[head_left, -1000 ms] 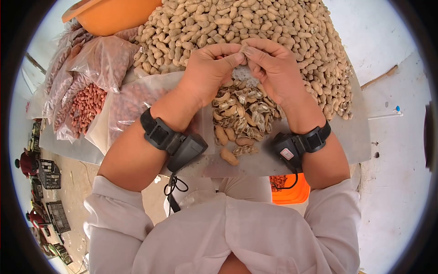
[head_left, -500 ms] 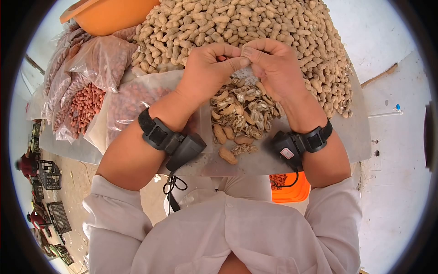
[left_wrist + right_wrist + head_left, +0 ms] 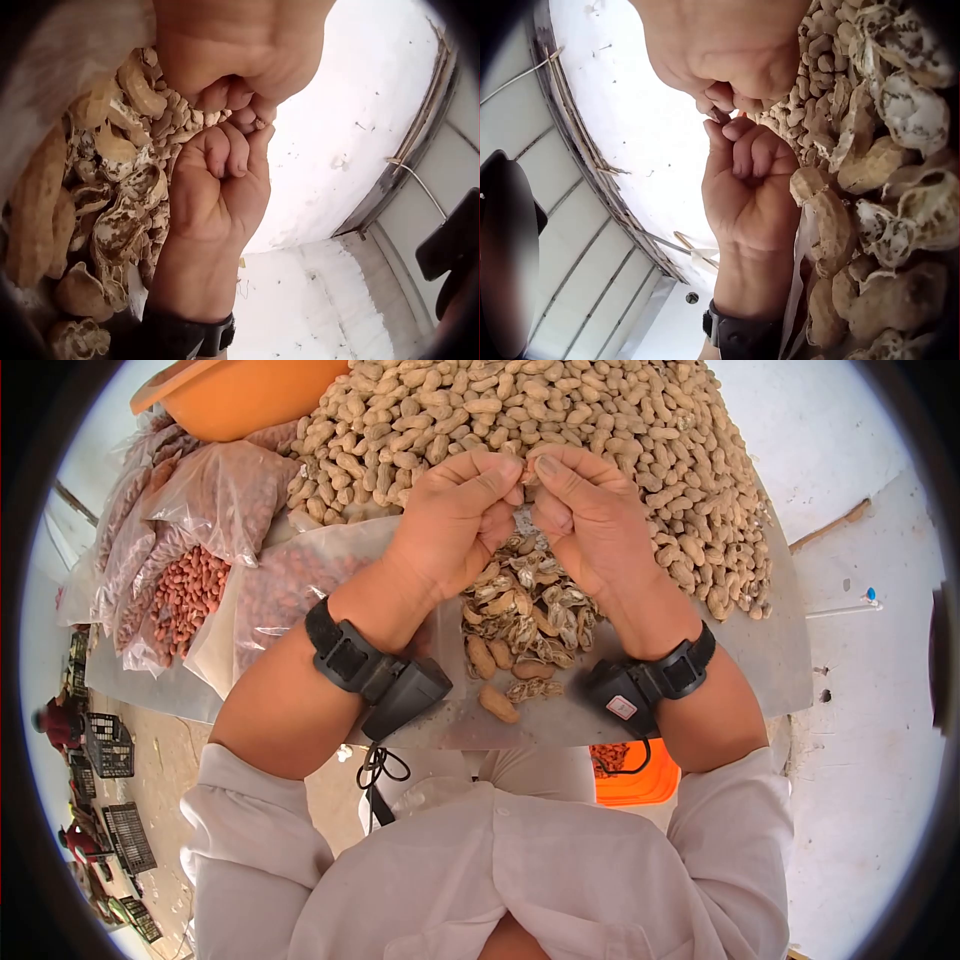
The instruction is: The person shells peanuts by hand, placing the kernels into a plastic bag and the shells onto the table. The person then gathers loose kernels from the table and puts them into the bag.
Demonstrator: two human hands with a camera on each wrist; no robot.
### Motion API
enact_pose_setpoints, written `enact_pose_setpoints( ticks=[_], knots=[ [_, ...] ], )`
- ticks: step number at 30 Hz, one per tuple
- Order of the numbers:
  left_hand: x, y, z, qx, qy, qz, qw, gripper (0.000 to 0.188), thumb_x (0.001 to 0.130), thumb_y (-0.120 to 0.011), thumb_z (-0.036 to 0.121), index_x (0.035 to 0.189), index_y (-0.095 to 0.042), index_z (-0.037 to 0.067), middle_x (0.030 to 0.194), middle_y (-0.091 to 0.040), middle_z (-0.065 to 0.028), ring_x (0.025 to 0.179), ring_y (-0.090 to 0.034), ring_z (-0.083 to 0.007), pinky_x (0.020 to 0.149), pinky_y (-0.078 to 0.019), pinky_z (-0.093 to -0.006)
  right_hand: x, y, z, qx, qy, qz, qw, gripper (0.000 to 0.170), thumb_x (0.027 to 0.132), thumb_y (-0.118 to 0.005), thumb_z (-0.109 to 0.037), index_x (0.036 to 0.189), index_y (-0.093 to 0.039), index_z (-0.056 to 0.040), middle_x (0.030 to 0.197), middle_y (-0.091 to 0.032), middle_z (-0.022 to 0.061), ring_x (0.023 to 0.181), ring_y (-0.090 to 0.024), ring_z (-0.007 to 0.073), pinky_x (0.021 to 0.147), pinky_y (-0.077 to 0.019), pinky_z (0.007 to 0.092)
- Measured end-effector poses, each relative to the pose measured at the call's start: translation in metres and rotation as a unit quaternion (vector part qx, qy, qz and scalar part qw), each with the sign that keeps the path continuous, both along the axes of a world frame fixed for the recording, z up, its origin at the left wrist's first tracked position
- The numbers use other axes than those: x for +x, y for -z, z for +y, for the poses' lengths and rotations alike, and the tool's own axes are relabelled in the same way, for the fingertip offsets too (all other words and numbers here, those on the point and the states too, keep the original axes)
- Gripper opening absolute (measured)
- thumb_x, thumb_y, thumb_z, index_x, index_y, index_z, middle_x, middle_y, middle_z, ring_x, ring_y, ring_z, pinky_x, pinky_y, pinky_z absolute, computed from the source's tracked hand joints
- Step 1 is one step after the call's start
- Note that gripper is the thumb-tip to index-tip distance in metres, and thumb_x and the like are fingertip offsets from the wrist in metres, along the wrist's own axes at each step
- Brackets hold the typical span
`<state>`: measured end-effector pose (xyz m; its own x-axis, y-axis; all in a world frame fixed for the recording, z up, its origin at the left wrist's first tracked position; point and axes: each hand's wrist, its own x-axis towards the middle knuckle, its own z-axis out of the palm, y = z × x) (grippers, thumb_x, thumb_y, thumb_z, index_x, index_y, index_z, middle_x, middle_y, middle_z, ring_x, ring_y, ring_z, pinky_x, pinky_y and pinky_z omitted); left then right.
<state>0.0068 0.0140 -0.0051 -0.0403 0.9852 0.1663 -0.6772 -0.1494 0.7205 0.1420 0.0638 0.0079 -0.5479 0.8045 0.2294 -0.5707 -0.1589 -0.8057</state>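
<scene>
Fingertip to fingertip, my left hand (image 3: pixel 440 525) and right hand (image 3: pixel 595 525) meet over the table, in front of the big heap of unshelled peanuts (image 3: pixel 560 405). Thumbs and forefingers of both hands pinch a small peanut (image 3: pixel 260 123), mostly hidden by the fingers. The other fingers of each hand curl toward the palm. Below the hands lies a pile of broken peanut shells (image 3: pixel 520 600), with a few whole-looking pods at its near side. In the right wrist view the open shells (image 3: pixel 915 112) show pale insides.
Clear plastic bags (image 3: pixel 225 490) of red peanut kernels (image 3: pixel 190 590) lie at the left, below an orange basin (image 3: pixel 250 400). Another kernel bag (image 3: pixel 290 585) lies near my left forearm. An orange container (image 3: pixel 640 780) stands below the table edge (image 3: pixel 560 735). Black crates (image 3: pixel 128 835) stand on the floor.
Both hands stay together at nearly the same place, with the fingertips shifting on the peanut. The red kernel seen in the left hand half a second ago is now hidden.
</scene>
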Motion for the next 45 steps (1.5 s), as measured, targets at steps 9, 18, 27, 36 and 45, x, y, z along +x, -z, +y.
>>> enact_pose_setpoints(
  ticks=[9,18,27,36,45],
  knots=[
    [-0.004,0.001,0.0,-0.072,0.077,-0.074,0.992,0.019,0.092,-0.046,0.017,0.082,-0.052,0.001,0.071,-0.054,-0.0065,0.051,-0.037,-0.007,0.043,-0.0309,-0.0181,0.001,-0.006,-0.002,0.358,0.152,-0.19,0.901,0.011,0.08,-0.058,-0.001,0.088,-0.064,0.0017,0.075,-0.06,0.0043,0.069,-0.056,0.0118,0.062,-0.0455,0.0232],
    [-0.006,0.001,0.001,-0.086,0.098,-0.093,0.987,0.021,0.091,-0.048,0.018,0.079,-0.052,0.002,0.069,-0.055,-0.0067,0.048,-0.035,-0.007,0.04,-0.0295,-0.0184,0.007,-0.012,0.004,0.597,0.204,-0.217,0.745,0.012,0.077,-0.056,0.002,0.086,-0.063,-0.0011,0.081,-0.06,0.0081,0.071,-0.059,0.0189,0.062,-0.0479,0.0265],
    [-0.005,0.0,0.001,-0.079,0.102,-0.083,0.988,0.024,0.093,-0.047,0.023,0.081,-0.051,0.003,0.07,-0.053,-0.0044,0.048,-0.034,-0.0048,0.041,-0.0291,-0.017,0.008,-0.015,0.007,0.652,0.257,-0.194,0.686,0.009,0.078,-0.055,0.0,0.085,-0.062,-0.0024,0.081,-0.06,0.0075,0.07,-0.059,0.0193,0.061,-0.0476,0.0271],
    [-0.012,-0.001,0.003,-0.07,-0.065,-0.064,0.993,0.022,0.092,-0.049,0.024,0.084,-0.055,0.004,0.062,-0.048,0.0008,0.048,-0.033,-0.0075,0.043,-0.0281,-0.0202,0.026,-0.024,0.008,0.369,0.004,-0.264,0.891,0.009,0.078,-0.057,-0.004,0.084,-0.063,-0.0001,0.075,-0.059,-0.0001,0.071,-0.053,0.0067,0.061,-0.0419,0.0208],
    [-0.015,-0.002,0.004,-0.066,-0.061,-0.062,0.994,0.018,0.091,-0.05,0.021,0.085,-0.054,0.004,0.062,-0.046,0.0011,0.048,-0.033,-0.0072,0.043,-0.0268,-0.0196,0.027,-0.008,0.026,0.308,-0.031,-0.281,0.908,0.014,0.079,-0.053,-0.004,0.093,-0.056,-0.0026,0.082,-0.056,0.0023,0.075,-0.051,0.0107,0.067,-0.0415,0.0223]
  ],
)
